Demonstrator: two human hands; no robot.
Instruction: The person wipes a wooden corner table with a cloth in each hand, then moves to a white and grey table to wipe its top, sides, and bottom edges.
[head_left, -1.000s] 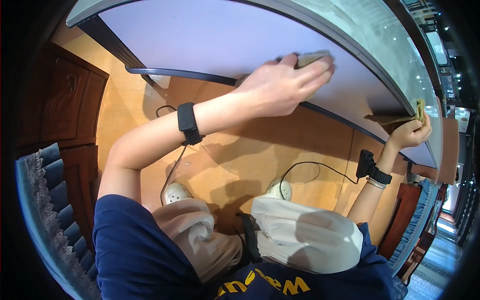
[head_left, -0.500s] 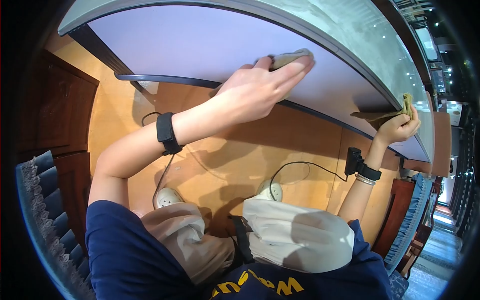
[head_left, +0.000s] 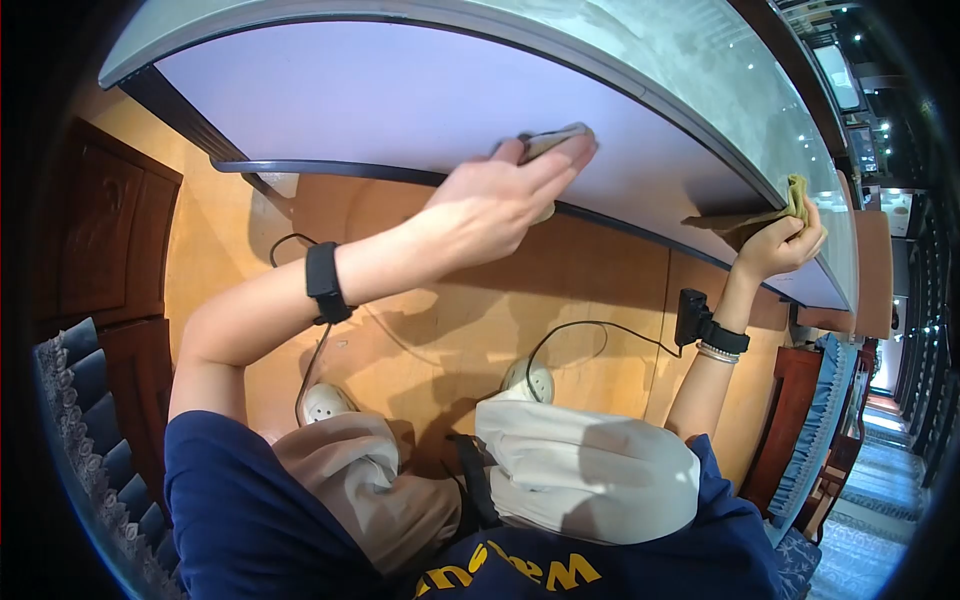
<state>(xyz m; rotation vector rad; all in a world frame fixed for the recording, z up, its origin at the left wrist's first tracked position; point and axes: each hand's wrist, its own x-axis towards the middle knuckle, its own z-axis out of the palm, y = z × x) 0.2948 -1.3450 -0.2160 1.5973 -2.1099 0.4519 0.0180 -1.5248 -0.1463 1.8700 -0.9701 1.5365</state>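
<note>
My left hand is closed on a folded greyish cloth and presses it against a pale lavender panel. Its fingers point up and to the right, partly covering the cloth. At the panel's right end, my right hand grips an olive-brown cloth. Part of that cloth sticks up between thumb and fingers beside the dark upper edge, and the rest spreads over the panel. Black straps circle both wrists, the right one carrying a small black box with a cable.
Above the panel runs a glossy greenish-white top with a grey rim. Dark wooden furniture stands at the left, and a chair with blue ruffled fabric at the right. A thin black cable loops over the wooden floor near my shoes.
My left hand and its cloth have slid slightly left and down on the panel. My right hand keeps its hold at the edge. The whole view has shifted a little.
</note>
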